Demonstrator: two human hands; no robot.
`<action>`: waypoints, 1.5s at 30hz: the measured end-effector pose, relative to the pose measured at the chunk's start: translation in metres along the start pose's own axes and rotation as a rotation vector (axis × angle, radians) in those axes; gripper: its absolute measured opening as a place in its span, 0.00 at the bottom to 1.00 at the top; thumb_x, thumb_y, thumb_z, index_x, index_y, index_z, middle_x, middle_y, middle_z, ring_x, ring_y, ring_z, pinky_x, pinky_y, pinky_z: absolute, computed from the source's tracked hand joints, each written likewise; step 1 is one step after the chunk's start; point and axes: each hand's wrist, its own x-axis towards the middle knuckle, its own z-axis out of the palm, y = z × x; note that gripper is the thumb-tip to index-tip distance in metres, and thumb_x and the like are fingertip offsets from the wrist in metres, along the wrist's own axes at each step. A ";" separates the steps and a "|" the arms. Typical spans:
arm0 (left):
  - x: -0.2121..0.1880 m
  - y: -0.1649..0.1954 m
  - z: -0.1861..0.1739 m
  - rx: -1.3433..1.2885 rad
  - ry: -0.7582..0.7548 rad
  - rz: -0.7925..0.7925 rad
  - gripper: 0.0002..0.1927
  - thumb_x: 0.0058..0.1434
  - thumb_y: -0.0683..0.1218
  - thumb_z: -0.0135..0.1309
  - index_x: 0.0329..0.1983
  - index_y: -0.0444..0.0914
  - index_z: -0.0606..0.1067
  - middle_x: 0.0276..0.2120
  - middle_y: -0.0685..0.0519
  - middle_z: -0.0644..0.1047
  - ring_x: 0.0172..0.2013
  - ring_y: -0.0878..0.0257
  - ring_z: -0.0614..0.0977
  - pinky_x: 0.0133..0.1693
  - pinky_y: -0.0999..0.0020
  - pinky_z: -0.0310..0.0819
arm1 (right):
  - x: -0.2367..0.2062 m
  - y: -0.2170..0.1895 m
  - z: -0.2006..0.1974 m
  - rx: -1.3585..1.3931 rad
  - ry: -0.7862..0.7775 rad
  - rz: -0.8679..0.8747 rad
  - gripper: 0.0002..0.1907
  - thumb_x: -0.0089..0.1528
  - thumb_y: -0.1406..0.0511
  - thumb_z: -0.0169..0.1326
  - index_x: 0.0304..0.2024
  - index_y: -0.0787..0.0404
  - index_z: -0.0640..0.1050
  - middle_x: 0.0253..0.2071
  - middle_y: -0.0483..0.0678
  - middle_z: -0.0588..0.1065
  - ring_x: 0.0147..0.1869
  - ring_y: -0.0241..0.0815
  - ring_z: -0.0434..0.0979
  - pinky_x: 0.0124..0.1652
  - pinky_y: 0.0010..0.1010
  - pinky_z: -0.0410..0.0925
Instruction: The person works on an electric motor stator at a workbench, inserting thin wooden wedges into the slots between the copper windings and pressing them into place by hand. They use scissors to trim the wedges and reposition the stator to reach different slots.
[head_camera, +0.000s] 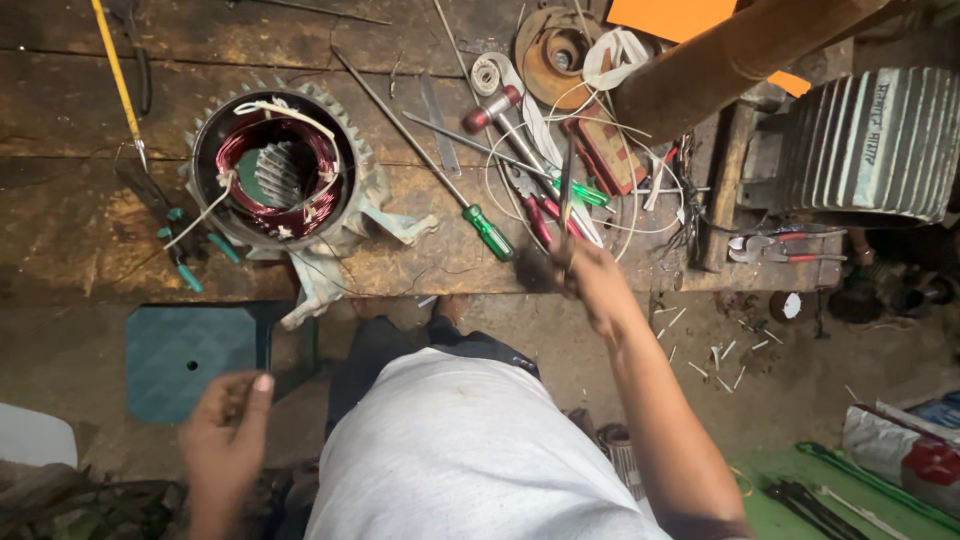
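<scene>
At the near edge of the wooden surface (90, 240), the right hand (590, 275) closes on what looks like a thin blade (566, 190) pointing away, while the half-curled, empty left hand (225, 420) hangs well back.

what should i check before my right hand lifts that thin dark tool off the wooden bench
1. Right hand closed on thin dark tool: ok.
2. Tool tip free of the white wires: cannot tell.
3. Green-handled screwdriver apart from the hand: ok.
4. Left hand off the worn wooden bench: ok.
5. Round stator with red copper windings resting flat: ok.
</scene>
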 end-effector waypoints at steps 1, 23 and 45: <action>0.002 0.005 0.002 -0.009 -0.021 0.013 0.11 0.68 0.49 0.59 0.45 0.36 0.79 0.31 0.55 0.80 0.32 0.72 0.75 0.38 0.74 0.70 | -0.008 0.003 -0.003 -0.277 0.017 -0.074 0.12 0.63 0.57 0.59 0.39 0.60 0.81 0.28 0.44 0.76 0.31 0.36 0.72 0.31 0.28 0.65; -0.002 0.066 0.009 0.029 -0.108 0.268 0.10 0.63 0.47 0.61 0.41 0.35 0.80 0.35 0.50 0.81 0.34 0.62 0.83 0.39 0.68 0.75 | 0.080 -0.104 0.030 -1.186 0.417 -0.880 0.06 0.53 0.62 0.64 0.31 0.56 0.85 0.42 0.55 0.81 0.40 0.59 0.80 0.39 0.47 0.71; 0.032 0.215 0.100 0.038 -0.492 0.694 0.19 0.68 0.50 0.53 0.58 0.38 0.71 0.45 0.43 0.79 0.42 0.45 0.84 0.41 0.54 0.78 | -0.025 -0.060 0.052 0.687 -0.134 -0.190 0.07 0.70 0.63 0.55 0.46 0.59 0.77 0.43 0.47 0.80 0.41 0.36 0.80 0.42 0.25 0.74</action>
